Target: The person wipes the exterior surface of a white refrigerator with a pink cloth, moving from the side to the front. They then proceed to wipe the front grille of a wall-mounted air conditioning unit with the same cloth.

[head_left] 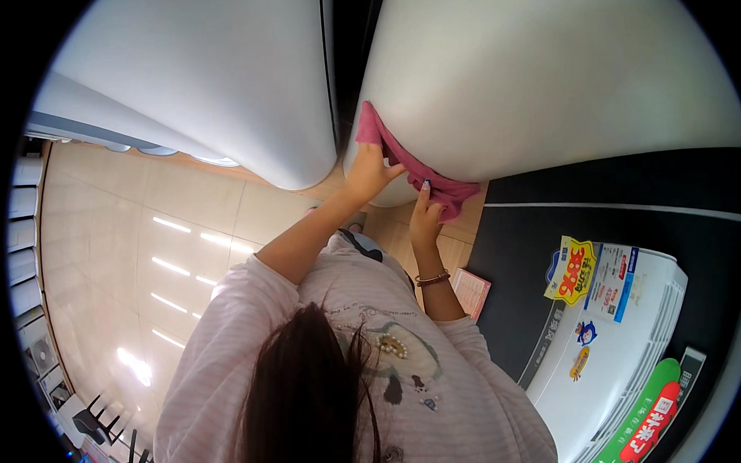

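Note:
A pink cloth (434,183) lies bunched against the lower edge of a large white rounded appliance panel (544,70). My left hand (371,173) grips the cloth's left part, its fingers partly hidden behind the fabric and the thumb pointing right. To the right, my right hand (425,219) holds the lower part of the cloth, with one finger raised along it. A beaded bracelet (432,278) circles my right wrist.
A second white rounded cabinet (202,82) stands at the left, past a dark gap. On the right, a white wall air conditioner (611,329) with colourful stickers is mounted on a black panel (534,234). Glossy tiled floor (174,206) stretches left; dark chairs (104,424) stand far off.

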Demonstrator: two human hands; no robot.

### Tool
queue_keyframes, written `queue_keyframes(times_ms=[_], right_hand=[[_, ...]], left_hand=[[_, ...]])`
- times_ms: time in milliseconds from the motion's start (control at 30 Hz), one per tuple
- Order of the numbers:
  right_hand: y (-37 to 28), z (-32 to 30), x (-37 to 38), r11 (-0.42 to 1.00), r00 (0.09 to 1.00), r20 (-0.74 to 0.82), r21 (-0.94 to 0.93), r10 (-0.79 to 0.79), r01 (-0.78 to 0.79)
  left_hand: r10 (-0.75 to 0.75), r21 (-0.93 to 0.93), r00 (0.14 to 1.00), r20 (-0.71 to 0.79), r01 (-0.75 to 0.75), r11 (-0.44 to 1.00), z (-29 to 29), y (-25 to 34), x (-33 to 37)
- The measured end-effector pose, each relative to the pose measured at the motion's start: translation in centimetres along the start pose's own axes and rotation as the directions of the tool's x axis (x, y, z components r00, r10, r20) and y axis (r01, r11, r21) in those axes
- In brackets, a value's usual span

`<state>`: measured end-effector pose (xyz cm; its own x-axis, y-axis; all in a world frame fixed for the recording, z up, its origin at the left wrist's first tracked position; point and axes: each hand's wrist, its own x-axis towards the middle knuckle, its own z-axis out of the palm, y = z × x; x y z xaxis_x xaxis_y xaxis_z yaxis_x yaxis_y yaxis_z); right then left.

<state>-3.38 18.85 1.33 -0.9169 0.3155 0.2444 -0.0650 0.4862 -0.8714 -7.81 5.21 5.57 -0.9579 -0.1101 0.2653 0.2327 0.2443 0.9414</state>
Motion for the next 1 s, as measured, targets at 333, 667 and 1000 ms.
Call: queue_keyframes(times_ms=[333,667,1000], right_hand=[[-10.1,-4.7,3.5,0.982,0.983,0.005,0.047,0.181,-0.181],[-10.2,-4.7,3.9,0.987,0.981,-0.148,0.078,-0.127,0.140],[-2.4,-0.4,2.5,0.963,0.958,-0.095,-0.035,-0.270,0.267]], left_hand=[[0.414,0.301,0.909,-0.043,-0.383,0.873,-2.2,4.8,3.1],[0.529,0.248,0.843,0.096,-0.535,0.808,-3.6,9.8,5.8],[0.371,0.239,0.878,0.302,-0.447,0.862,-3.7,1.3,5.3]])
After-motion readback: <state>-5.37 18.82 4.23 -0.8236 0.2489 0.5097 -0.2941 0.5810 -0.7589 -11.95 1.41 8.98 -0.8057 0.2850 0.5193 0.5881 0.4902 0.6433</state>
